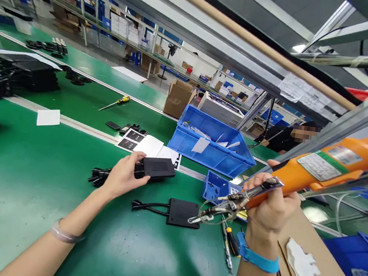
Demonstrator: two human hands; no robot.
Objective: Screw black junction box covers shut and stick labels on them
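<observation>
The green counter (114,255) fills the foreground, with brown cardboard sheets (325,270) at its right side and a crumpled white cloth (302,262) on them. Near the middle, a flat black box (179,212) lies on the counter, its cables pointing left. Right of it are a slim metal tool (228,248) and a black-and-yellow handle (232,241). Beyond sit a small blue tray (214,190) holding small dark parts, printed sheets (132,140) and a large blue bin (207,156) containing pale items. At the left lie stacked black boxes with bundled cables (36,74); a yellow-handled screwdriver (123,99) rests farther back. Past the counter are an open carton (177,101), a person in dark clothing (280,139), a standing fan (171,50) and long shelving loaded with boxes.

The right hand (271,208) is wrapped around an orange power tool (322,167), its fingers curled closed; the tool's metal end reaches the right end of the flat box, though contact is unclear. The left hand (127,173), thumb and fingers partly apart, grips the cable end of a second black box (159,167) between them, just behind the flat one. More black cables (99,175) lie beside this hand.
</observation>
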